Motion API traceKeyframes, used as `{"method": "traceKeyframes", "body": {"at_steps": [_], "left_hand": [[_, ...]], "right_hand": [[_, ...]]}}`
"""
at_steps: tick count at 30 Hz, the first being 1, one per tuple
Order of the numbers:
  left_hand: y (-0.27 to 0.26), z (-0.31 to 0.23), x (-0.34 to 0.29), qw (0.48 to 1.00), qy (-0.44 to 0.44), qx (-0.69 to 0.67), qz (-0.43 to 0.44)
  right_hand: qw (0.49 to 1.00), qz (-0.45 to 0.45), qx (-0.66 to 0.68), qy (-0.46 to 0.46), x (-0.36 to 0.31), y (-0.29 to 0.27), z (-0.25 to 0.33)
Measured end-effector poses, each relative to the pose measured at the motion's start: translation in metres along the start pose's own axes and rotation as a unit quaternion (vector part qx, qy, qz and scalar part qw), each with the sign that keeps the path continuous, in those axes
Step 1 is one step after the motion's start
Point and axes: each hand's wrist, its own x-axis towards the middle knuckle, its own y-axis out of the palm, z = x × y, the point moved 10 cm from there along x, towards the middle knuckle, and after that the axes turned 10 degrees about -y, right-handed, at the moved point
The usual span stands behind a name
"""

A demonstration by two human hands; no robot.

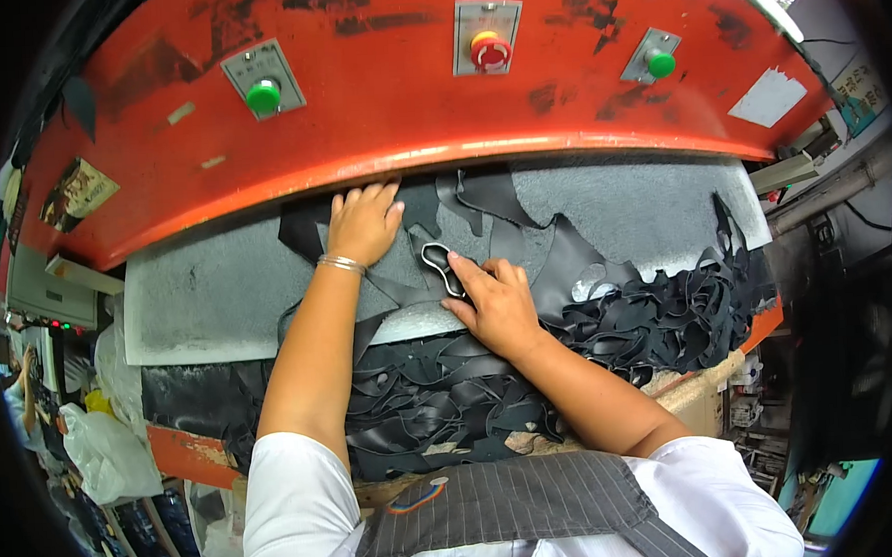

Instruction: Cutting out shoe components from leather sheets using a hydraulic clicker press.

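Observation:
My left hand (364,224) lies with its fingers stretched out on dark leather at the far edge of the grey cutting board (202,279), close under the red machine's lower edge. A black leather piece (303,230) shows beside its wrist. In my right hand (497,306), thumb and fingers grip a cutting die (427,251), a narrow metal band bent into a curved outline. The die rests on or just above the leather; I cannot tell which. Ragged leather strips (564,253) with cut-out edges spread to the right of my right hand.
A tangled heap of black leather offcuts (451,398) hangs along the board's near edge. The red machine front (379,102) carries a green button (263,96), another green button (661,64) and a red stop button (490,52). White plastic bags (105,453) stand at the left.

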Motion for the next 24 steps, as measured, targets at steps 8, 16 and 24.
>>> {"method": "traceKeyframes", "body": {"at_steps": [8,16,24], "left_hand": [[-0.064,-0.007,-0.078,0.989,-0.015,-0.149,-0.011],[-0.228,-0.038,-0.098,0.924,0.068,-0.159,-0.342],[-0.166,-0.048,-0.213,0.967,0.023,-0.222,-0.122]], "right_hand": [[0.966,-0.247,0.065,0.034,-0.011,-0.102,-0.055],[0.832,-0.511,-0.129,0.171,0.004,-0.262,-0.144],[0.968,-0.244,0.013,0.058,-0.076,-0.165,-0.018]]}}
